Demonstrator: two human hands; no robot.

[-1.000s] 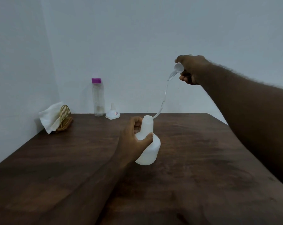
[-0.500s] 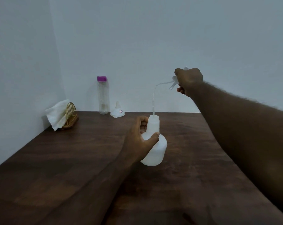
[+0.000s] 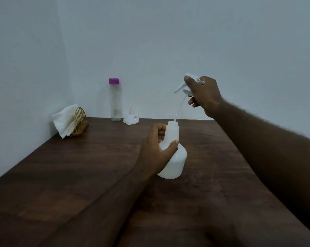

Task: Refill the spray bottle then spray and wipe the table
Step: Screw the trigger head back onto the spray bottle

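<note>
Lowering now, the right hand [image 3: 205,97] grips the trigger head [image 3: 181,88], and its dip tube [image 3: 179,107], which swung loose beside the neck a second ago, has dropped straight into the spray bottle [image 3: 175,161]. The left hand [image 3: 156,154] clasps that bottle's neck near the middle of the counter [image 3: 79,175]. Looks like screwing it on comes next; the capped water bottle [image 3: 116,102] and funnel [image 3: 131,118] wait at the far edge
</note>
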